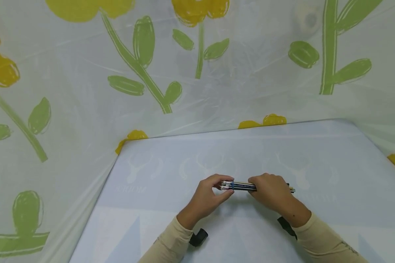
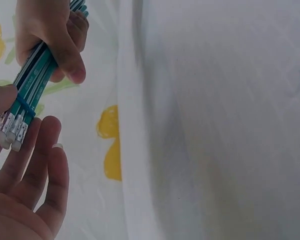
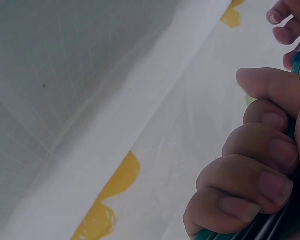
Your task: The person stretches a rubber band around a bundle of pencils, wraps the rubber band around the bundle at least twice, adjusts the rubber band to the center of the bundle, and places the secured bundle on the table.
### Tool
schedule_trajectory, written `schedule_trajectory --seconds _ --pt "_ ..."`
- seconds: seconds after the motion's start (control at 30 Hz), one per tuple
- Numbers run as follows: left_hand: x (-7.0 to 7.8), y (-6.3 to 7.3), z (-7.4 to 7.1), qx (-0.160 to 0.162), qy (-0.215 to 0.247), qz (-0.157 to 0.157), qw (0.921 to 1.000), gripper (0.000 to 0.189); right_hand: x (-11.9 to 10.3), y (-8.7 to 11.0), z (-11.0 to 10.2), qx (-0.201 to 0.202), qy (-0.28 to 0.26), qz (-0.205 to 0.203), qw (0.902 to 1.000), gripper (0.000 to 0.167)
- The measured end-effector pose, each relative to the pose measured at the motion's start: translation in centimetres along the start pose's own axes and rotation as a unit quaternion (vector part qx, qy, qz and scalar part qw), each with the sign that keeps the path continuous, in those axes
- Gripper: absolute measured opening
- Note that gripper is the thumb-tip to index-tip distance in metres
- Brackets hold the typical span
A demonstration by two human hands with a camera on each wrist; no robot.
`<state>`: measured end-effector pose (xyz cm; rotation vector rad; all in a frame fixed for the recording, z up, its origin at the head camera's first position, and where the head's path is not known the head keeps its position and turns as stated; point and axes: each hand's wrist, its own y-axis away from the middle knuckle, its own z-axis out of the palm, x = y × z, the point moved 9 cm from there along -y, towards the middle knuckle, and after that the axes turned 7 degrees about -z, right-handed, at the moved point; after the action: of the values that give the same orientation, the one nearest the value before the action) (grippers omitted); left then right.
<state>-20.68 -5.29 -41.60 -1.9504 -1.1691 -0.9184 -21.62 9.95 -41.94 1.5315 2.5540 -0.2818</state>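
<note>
A bundle of pencils with white eraser ends lies between the two hands, raised over the table. Around it, near the erasers, runs a blue rubber band. My right hand grips the bundle about its middle, fingers curled round it in the right wrist view; the far ends stick out past that hand. At the eraser end, my left hand pinches the bundle by the band between thumb and forefinger. Its other fingers spread loosely beside the erasers in the left wrist view.
Under the hands is a table covered in a pale patterned cloth. Behind and to the left hangs a whitish sheet printed with yellow flowers and green stems. A black strap piece shows by the left wrist, another by the right.
</note>
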Motion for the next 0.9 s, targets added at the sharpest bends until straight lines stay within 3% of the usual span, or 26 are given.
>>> schedule_trajectory --seconds 0.9 --pt "-0.49 0.01 0.73 -0.021 -0.001 -0.024 0.9995 0.035 -0.21 0.12 0.48 0.0 -0.003 -0.007 1.0 0.017"
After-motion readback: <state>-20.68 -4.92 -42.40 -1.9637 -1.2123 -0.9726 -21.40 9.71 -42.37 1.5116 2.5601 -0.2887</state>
